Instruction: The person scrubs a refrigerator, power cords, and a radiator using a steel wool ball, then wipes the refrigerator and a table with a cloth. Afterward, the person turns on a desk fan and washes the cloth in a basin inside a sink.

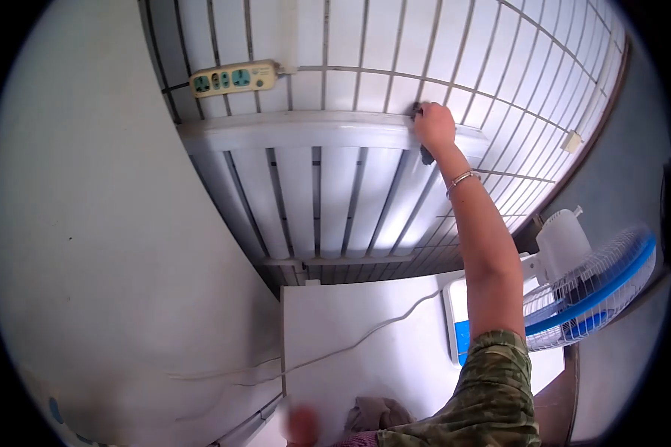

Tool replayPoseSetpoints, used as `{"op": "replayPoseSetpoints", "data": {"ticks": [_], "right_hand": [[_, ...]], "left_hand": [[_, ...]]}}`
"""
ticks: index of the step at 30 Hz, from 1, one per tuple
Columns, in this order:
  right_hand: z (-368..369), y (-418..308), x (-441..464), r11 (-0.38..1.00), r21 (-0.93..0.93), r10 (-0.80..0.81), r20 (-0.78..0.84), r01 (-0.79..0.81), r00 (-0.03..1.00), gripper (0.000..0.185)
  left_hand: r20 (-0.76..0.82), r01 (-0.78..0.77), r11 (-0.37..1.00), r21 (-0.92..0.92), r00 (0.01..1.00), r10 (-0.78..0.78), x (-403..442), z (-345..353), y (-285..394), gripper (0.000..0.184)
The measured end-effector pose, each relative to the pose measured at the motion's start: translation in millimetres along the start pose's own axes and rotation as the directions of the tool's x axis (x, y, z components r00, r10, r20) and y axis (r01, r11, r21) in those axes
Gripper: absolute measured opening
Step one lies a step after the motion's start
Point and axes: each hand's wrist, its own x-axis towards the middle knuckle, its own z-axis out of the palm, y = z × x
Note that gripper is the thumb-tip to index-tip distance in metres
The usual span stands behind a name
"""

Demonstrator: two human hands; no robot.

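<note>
My right hand (435,128) is stretched out to the right end of the white radiator's top rail (298,134). Its fingers are closed around a dark grey cloth (426,156), part of which hangs below the hand against the radiator. Low in the view, my left hand (303,427) is a motion-blurred patch near the edge of the white tabletop (335,320), so its fingers cannot be made out. A crumpled brownish cloth (379,414) lies just right of the left hand.
A cream power strip (232,78) is fixed to the white tiled wall (380,45), above the radiator. A fan with a blue rim (611,287) stands right of my arm. A white cord (365,330) crosses the tabletop. A large pale panel (104,208) fills the left side.
</note>
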Motion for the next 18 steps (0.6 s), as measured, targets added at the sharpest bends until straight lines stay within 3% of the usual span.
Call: {"op": "replayPoseSetpoints", "data": {"ticks": [2,3,6,9,11,14,16,18], "right_hand": [[13,-29,-5,0.975,-0.039,-0.220,-0.045,0.218,0.974,0.016],[36,-54,-2,0.974,-0.006,-0.228,-0.067,0.228,0.971,0.015],[67,-155,-17,0.952,0.096,-0.281,-0.096,0.290,0.955,0.014],[73,-224,-23,0.906,0.100,-0.414,0.002,0.412,0.910,0.014],[78,-258,-30,0.882,0.122,-0.461,0.034,0.454,0.887,0.015],[83,-304,-44,0.800,0.260,-0.560,-0.001,0.541,0.828,0.016],[102,-340,-47,0.808,0.237,-0.540,-0.067,0.539,0.839,0.015],[116,-374,-38,0.781,0.347,-0.569,0.053,0.519,0.821,0.016]], "left_hand": [[-0.030,0.089,0.989,-0.115,0.995,-0.093,-8,23,-11,0.018],[0.020,0.070,0.997,-0.028,0.997,-0.069,-9,22,-12,0.020],[-0.020,0.075,0.995,-0.064,0.997,-0.076,-11,24,-11,0.021],[-0.077,0.028,0.993,0.115,0.997,-0.019,4,6,4,0.003],[-0.096,0.003,0.982,0.188,0.995,0.015,10,5,6,0.010],[-0.009,-0.032,0.963,0.267,0.999,0.035,3,10,-1,0.008],[0.046,0.042,0.978,0.203,0.998,-0.052,-2,15,-5,0.010],[0.101,0.121,0.982,0.144,0.986,-0.136,-4,21,-8,0.014]]}}
